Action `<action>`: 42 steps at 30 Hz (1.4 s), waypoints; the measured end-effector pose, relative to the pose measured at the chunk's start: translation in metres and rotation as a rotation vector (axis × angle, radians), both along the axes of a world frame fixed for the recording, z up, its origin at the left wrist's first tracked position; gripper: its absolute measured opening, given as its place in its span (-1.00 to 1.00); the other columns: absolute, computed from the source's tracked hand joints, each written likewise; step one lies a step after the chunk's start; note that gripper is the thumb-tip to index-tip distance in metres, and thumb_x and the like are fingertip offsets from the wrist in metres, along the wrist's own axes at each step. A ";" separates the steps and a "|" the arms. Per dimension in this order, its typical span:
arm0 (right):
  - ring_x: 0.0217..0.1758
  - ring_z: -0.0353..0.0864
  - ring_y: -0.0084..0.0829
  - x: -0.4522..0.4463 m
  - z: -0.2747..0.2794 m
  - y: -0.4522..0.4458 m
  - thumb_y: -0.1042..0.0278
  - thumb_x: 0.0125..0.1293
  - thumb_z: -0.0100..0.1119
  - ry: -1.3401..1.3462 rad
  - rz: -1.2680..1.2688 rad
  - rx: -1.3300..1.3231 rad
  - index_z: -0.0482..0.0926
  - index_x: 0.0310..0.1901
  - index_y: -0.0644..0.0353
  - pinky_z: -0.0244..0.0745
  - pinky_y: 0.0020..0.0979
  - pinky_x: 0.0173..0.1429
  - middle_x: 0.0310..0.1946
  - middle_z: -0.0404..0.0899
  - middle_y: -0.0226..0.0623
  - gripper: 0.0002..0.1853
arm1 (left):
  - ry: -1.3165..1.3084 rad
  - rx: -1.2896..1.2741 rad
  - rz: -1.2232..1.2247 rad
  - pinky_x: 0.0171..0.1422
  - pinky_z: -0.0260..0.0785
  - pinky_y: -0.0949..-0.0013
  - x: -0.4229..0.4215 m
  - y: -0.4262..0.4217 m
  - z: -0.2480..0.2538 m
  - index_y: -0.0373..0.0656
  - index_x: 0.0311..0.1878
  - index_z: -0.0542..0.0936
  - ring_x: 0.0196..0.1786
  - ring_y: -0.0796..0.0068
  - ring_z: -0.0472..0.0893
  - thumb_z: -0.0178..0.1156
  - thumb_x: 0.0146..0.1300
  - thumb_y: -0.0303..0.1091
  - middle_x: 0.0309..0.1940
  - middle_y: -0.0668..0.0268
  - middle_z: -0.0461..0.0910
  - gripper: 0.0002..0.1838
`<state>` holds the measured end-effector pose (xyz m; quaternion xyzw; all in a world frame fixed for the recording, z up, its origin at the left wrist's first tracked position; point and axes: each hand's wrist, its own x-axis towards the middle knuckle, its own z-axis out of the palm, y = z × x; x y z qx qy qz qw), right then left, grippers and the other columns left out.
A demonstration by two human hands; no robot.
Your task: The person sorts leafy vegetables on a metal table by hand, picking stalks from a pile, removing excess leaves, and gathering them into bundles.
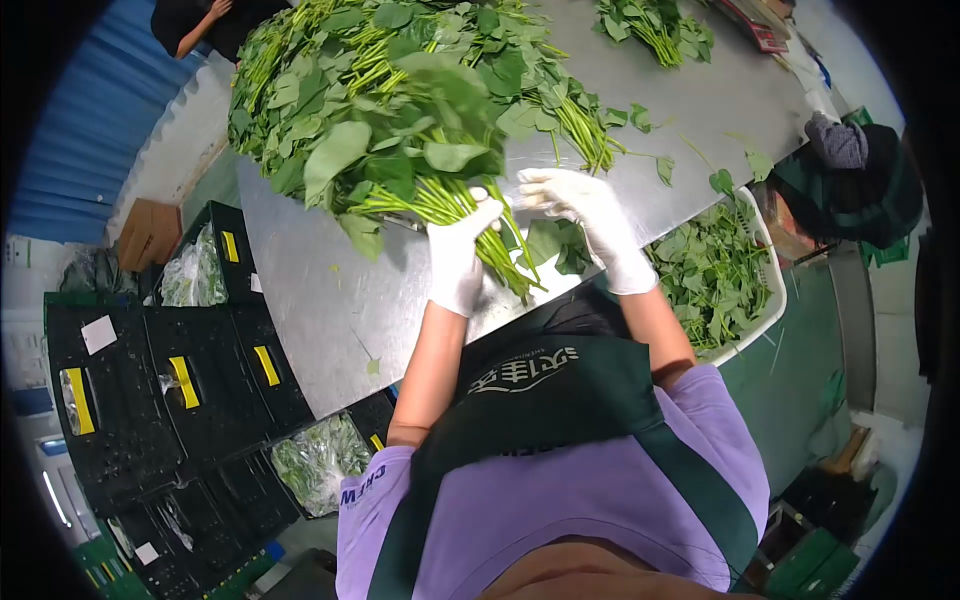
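One leafy bunch [395, 175] is over the bench [300, 300], your left hand [459, 260], fingers closed, round its stems [435, 202]; your right hand [592, 218], fingers loosely parted, appears empty just beside it. The large pile [300, 90], far left, appears unfinished; loose greens [708, 270] in the right bin [778, 290] look set aside.

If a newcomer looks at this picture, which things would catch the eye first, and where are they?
Probably the leafy bunch comes first, held by its stems in the white-gloved left hand above the metal table. Next would be the big green pile beyond it, on the table's far left part. The white tub of leaves at the right also stands out.
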<state>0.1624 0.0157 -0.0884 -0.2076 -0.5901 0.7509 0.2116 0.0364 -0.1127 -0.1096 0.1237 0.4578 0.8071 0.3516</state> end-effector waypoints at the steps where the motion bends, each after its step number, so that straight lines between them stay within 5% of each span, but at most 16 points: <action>1: -0.24 0.54 -0.66 -0.016 -0.004 -0.008 0.29 0.20 0.14 0.023 0.016 -0.027 0.59 -0.13 0.28 0.37 -0.62 -0.19 -0.28 0.62 -0.34 -0.72 | 0.035 -0.042 -0.015 -0.39 0.39 0.56 0.010 0.000 0.011 -0.30 -0.26 0.50 -0.48 0.53 0.52 0.22 -0.02 -0.70 -0.43 0.27 0.55 -0.77; 4: -0.34 0.49 -0.59 -0.035 -0.009 -0.020 0.42 0.09 0.22 0.026 -0.052 0.266 0.60 -0.37 0.35 0.37 -0.57 -0.23 -0.40 0.57 -0.31 -0.85 | -0.003 -0.053 0.022 -0.38 0.37 0.58 0.013 -0.004 0.006 -0.28 -0.27 0.49 -0.48 0.53 0.52 0.23 -0.02 -0.69 -0.45 0.27 0.54 -0.77; 8: -0.31 0.51 -0.55 -0.024 -0.013 -0.025 0.51 0.10 0.17 0.220 -0.014 0.159 0.58 -0.41 0.38 0.37 -0.55 -0.22 -0.33 0.57 -0.26 -0.90 | -0.067 0.041 0.109 -0.31 0.37 0.55 -0.001 -0.011 0.006 -0.26 -0.27 0.44 -0.42 0.53 0.50 0.21 0.00 -0.70 -0.43 0.28 0.51 -0.76; 14: -0.17 0.50 -0.48 0.035 -0.041 0.057 0.37 0.31 0.01 0.741 -0.415 -0.466 0.42 0.05 0.27 0.41 -0.54 -0.10 -0.13 0.53 -0.20 -0.69 | -0.159 0.200 0.282 -0.25 0.40 0.56 -0.055 -0.040 -0.003 -0.18 -0.03 0.42 -0.34 0.57 0.50 0.09 0.15 -0.65 -0.22 0.18 0.53 -0.69; 16: -0.14 0.49 -0.51 0.046 -0.036 0.083 0.28 0.31 0.04 0.543 -0.475 -0.369 0.36 0.13 0.24 0.39 -0.58 -0.13 -0.09 0.51 -0.23 -0.60 | -0.100 0.270 0.281 -0.18 0.42 0.53 -0.055 -0.044 0.006 -0.18 0.12 0.38 -0.28 0.55 0.51 0.08 0.17 -0.62 -0.21 0.20 0.53 -0.58; 18: -0.11 0.48 -0.61 0.040 -0.051 0.103 0.07 0.21 0.13 -0.031 -0.530 0.048 0.36 0.17 0.23 0.35 -0.60 -0.08 -0.08 0.52 -0.26 -0.43 | -0.103 0.311 0.191 -0.12 0.42 0.47 -0.056 -0.046 0.006 -0.16 0.16 0.36 -0.24 0.53 0.50 0.07 0.22 -0.54 -0.23 0.26 0.53 -0.59; 20: -0.09 0.51 -0.49 0.020 -0.087 0.127 0.01 0.12 0.19 -0.318 -0.433 0.224 0.38 0.16 0.22 0.40 -0.46 -0.04 -0.05 0.50 -0.17 -0.37 | -0.172 0.328 0.101 -0.13 0.40 0.44 -0.056 -0.046 0.002 -0.11 0.15 0.39 -0.25 0.53 0.48 0.06 0.27 -0.46 -0.26 0.33 0.51 -0.64; 22: -0.01 0.49 -0.32 -0.008 -0.110 0.140 -0.08 -0.01 0.28 -0.702 -0.562 1.075 0.35 0.18 0.20 0.42 -0.31 -0.01 0.00 0.47 -0.09 -0.24 | -0.212 0.323 -0.034 -0.22 0.27 0.47 -0.054 -0.046 -0.003 -0.10 0.00 0.44 -0.39 0.58 0.33 0.03 0.33 -0.30 -0.42 0.44 0.39 -0.78; 23: 0.08 0.43 -0.18 -0.022 -0.117 0.144 -0.16 -0.11 0.32 -0.824 -0.529 1.162 0.31 0.19 0.22 0.41 -0.20 0.03 0.00 0.44 -0.05 -0.13 | -0.220 0.305 -0.042 -0.24 0.23 0.49 -0.051 -0.048 -0.001 -0.10 -0.04 0.43 -0.42 0.59 0.28 0.02 0.33 -0.30 -0.45 0.44 0.36 -0.81; 26: 0.01 0.50 -0.16 -0.044 -0.100 0.146 -0.05 -0.11 0.34 -1.132 -0.350 1.270 0.32 0.16 0.24 0.44 -0.24 0.03 -0.04 0.48 -0.08 -0.19 | -0.185 0.342 -0.090 -0.25 0.15 0.48 -0.043 -0.058 0.002 -0.13 -0.10 0.40 -0.45 0.57 0.22 0.02 0.33 -0.33 -0.50 0.42 0.29 -0.85; 29: -0.10 0.56 -0.15 -0.054 -0.110 0.180 0.13 -0.10 0.32 -1.137 -0.227 1.244 0.39 0.08 0.23 0.47 -0.23 -0.03 -0.17 0.55 -0.07 -0.34 | 0.132 0.262 0.098 -0.19 0.20 0.44 -0.041 -0.068 0.002 -0.24 -0.12 0.39 -0.38 0.48 0.32 0.07 0.26 -0.47 -0.46 0.31 0.34 -0.84; 30: -0.28 0.62 -0.11 -0.051 -0.112 0.188 0.32 -0.07 0.20 -1.039 -0.211 1.289 0.51 -0.08 0.32 0.50 -0.21 -0.20 -0.36 0.60 -0.08 -0.55 | 0.171 0.254 0.155 -0.14 0.24 0.41 -0.044 -0.072 0.001 -0.26 -0.14 0.40 -0.34 0.47 0.36 0.10 0.23 -0.50 -0.44 0.31 0.37 -0.84; 32: -0.32 0.62 -0.11 -0.050 -0.088 0.197 0.31 -0.08 0.19 -1.069 -0.017 1.054 0.54 -0.18 0.36 0.48 -0.21 -0.22 -0.39 0.59 0.02 -0.61 | 0.233 0.191 0.206 -0.08 0.27 0.39 -0.045 -0.076 0.014 -0.26 -0.16 0.41 -0.30 0.45 0.38 0.12 0.20 -0.52 -0.44 0.30 0.37 -0.84; 34: -0.42 0.53 -0.43 -0.033 -0.077 0.207 0.34 -0.05 0.15 -0.609 0.127 0.447 0.55 -0.18 0.36 0.43 -0.42 -0.28 -0.39 0.60 -0.26 -0.64 | 0.197 0.273 0.085 -0.15 0.30 0.40 -0.066 -0.078 0.007 -0.24 -0.19 0.44 -0.36 0.48 0.40 0.21 0.11 -0.53 -0.50 0.38 0.38 -0.79; 36: -0.42 0.46 -0.56 -0.019 -0.057 0.199 0.40 -0.02 0.12 -0.248 0.108 0.218 0.55 -0.13 0.33 0.39 -0.54 -0.29 -0.39 0.58 -0.37 -0.64 | 0.195 0.325 0.006 -0.17 0.27 0.40 -0.075 -0.088 0.001 -0.26 -0.16 0.43 -0.42 0.53 0.33 0.21 0.11 -0.52 -0.54 0.42 0.32 -0.77; 42: -0.36 0.55 -0.51 -0.004 -0.003 0.152 0.36 0.08 0.09 0.125 0.050 -0.259 0.55 -0.11 0.25 0.48 -0.50 -0.18 -0.30 0.60 -0.32 -0.69 | -0.267 0.469 -0.265 -0.34 0.07 0.52 -0.065 -0.084 -0.005 -0.12 -0.21 0.43 -0.55 0.65 0.21 0.06 0.27 -0.38 -0.75 0.57 0.22 -0.92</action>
